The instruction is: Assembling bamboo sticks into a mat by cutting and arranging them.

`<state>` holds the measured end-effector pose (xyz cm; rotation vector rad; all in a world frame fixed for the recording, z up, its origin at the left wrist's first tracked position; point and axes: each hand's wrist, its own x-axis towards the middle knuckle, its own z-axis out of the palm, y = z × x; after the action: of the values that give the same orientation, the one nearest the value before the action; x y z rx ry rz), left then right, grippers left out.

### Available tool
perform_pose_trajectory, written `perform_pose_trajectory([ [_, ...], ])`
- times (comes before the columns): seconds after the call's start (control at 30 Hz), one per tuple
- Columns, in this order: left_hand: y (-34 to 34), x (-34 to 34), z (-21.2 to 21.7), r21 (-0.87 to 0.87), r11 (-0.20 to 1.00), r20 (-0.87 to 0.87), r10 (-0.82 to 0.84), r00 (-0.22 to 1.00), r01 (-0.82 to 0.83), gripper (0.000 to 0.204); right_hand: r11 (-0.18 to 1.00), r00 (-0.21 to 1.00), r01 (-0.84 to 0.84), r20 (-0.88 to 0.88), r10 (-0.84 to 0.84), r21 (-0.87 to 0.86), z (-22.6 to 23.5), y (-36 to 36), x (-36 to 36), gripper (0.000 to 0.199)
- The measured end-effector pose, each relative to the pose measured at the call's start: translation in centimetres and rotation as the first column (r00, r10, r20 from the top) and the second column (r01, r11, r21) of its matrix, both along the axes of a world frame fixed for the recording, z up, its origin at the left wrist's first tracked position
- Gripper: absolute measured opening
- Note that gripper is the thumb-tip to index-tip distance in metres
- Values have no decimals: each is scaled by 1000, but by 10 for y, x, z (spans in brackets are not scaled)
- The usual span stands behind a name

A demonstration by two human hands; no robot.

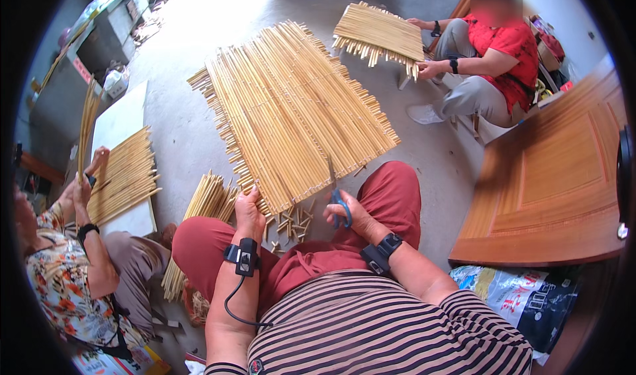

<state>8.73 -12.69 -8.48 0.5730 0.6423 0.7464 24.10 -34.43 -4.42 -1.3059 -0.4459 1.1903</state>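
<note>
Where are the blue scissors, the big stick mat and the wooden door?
Blue-handled scissors (336, 197): head view, on the handle.
Big stick mat (295, 113): head view, middle of its top.
Wooden door (550, 173): head view, on its panel.

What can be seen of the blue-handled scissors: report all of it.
The scissors have blue handles, plastic by their look, and slim, dark grey blades that look like metal. The right grip holds them by the handles. The blades point away from the wearer, over the near edge of the mat, right of its near-left corner. Whether they are parted or touch the mat cannot be told.
</note>
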Motion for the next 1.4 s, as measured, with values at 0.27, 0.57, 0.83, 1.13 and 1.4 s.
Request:
perform_pose_trajectory([
  [0.27,4,22,-4,35,997,-72,75,995,-72,18,999,999,-31,-45,29,-36,-4,-12,-6,36],
  [0.57,0,48,-7,13,984,-94,177,980,-177,14,998,997,-46,-64,44,-32,-9,-21,-3,38],
  [0.83,-2,54,-32,-68,996,69,61,996,-56,15,989,988,135,-83,-129,66,-3,-18,-4,37],
  [1.13,2,17,-21,-117,991,77,-61,995,70,24,940,977,206,-6,-212,271,37,-27,-2,35],
  [1.4,-29,-4,-8,-22,1000,38,-3,999,3,25,925,915,250,242,-323,287,47,-32,11,30],
])
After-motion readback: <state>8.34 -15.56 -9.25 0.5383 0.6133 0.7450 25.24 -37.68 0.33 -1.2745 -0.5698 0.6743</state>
